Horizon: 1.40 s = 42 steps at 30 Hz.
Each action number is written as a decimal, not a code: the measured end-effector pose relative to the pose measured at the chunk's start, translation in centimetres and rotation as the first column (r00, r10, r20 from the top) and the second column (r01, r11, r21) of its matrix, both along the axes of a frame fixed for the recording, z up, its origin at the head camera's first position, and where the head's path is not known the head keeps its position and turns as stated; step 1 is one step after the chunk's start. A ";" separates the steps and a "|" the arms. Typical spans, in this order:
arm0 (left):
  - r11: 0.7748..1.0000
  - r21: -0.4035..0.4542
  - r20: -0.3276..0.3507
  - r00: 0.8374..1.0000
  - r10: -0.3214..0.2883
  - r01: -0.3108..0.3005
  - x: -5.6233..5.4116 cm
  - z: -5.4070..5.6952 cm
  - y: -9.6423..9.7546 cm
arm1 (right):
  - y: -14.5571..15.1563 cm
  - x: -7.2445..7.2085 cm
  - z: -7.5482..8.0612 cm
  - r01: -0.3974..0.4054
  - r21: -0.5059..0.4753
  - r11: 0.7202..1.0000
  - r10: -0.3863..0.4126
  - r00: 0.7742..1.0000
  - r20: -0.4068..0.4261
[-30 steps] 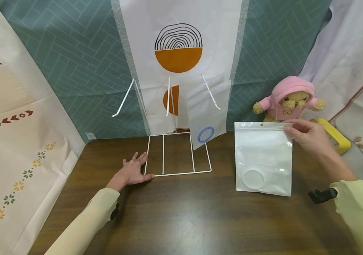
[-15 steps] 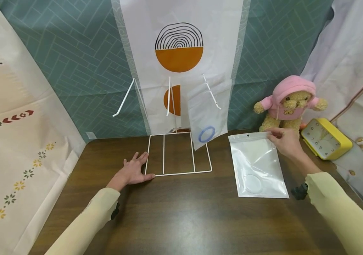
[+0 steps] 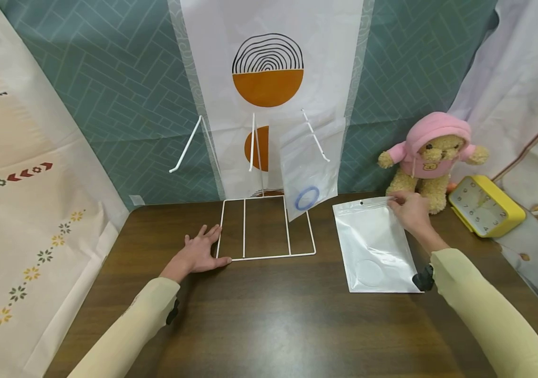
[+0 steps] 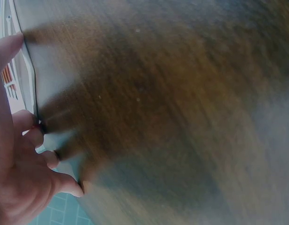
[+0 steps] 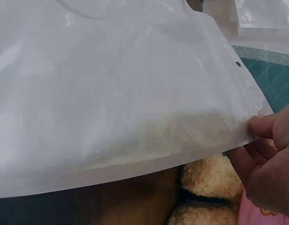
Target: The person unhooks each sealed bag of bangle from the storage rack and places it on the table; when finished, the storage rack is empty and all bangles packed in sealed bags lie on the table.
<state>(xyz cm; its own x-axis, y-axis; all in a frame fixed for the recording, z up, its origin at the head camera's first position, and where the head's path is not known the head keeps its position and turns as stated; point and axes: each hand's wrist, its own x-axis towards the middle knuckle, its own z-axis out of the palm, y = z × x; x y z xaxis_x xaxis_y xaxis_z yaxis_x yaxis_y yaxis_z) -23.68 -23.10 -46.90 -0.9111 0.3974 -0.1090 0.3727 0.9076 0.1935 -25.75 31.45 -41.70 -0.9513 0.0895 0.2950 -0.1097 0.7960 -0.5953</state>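
Note:
My right hand (image 3: 412, 212) pinches the top right corner of a white plastic zip bag (image 3: 368, 247) between thumb and fingers. A small hole shows near the bag's top edge, and a round outline presses through lower down. The bag is apart from the rack, on its right. In the right wrist view the bag's face (image 5: 111, 84) fills much of the picture. My left hand (image 3: 199, 253) rests with spread fingers against the left side of a white wire rack's base (image 3: 269, 257). A translucent bag (image 3: 297, 163) with a blue ring hangs from the rack's right prong.
A teddy bear (image 3: 432, 157) in a pink hoodie sits at the back right, just behind my right hand. Beside it stands a yellow alarm clock (image 3: 486, 207). Green and white cloth (image 3: 141, 105) covers the wall behind the brown table (image 3: 250, 315).
My right hand has moved left with the white zip bag, bringing it nearer the rack, and the bag has tilted. The clock has come into fuller view. My left hand has stayed in place.

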 end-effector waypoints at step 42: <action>1.000 -0.003 0.008 1.000 0.008 -0.008 0.0 0.1 0.1 | 0.5 -2.5 -0.1 -0.058 0.041 0.997 0.060 0.997 -0.052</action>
